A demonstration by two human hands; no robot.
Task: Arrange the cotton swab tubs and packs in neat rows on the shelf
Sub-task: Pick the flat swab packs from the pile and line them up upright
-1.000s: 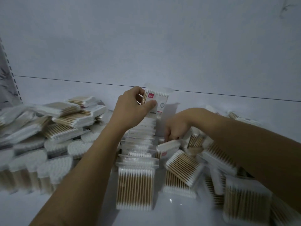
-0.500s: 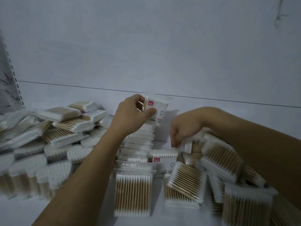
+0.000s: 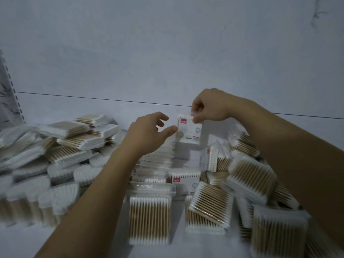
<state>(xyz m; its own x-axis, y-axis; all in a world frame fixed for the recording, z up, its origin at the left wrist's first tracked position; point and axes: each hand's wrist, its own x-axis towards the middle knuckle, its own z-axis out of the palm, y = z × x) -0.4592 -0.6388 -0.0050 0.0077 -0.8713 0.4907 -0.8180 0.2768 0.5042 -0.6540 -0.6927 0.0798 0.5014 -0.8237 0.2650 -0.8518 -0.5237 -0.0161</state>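
Observation:
A small cotton swab pack (image 3: 191,134) with a red label hangs upright above the back of the shelf. My right hand (image 3: 210,108) pinches it by its top edge. My left hand (image 3: 149,135) is just left of it with fingers spread, the thumb tip against the pack's left side. Below them a row of packs (image 3: 154,162) stands front to back in the middle, ending in a front pack (image 3: 149,216) with its wooden sticks showing.
A loose heap of packs (image 3: 249,179) lies on the right under my right forearm. On the left are stacked packs (image 3: 74,138) and rounded tubs (image 3: 61,194). The white shelf floor (image 3: 18,243) meets the back panel (image 3: 167,53). A perforated upright (image 3: 11,90) stands far left.
My right hand rose from the heap on the right and took hold of the pack's top. My left hand, which was gripping that pack, opened its fingers.

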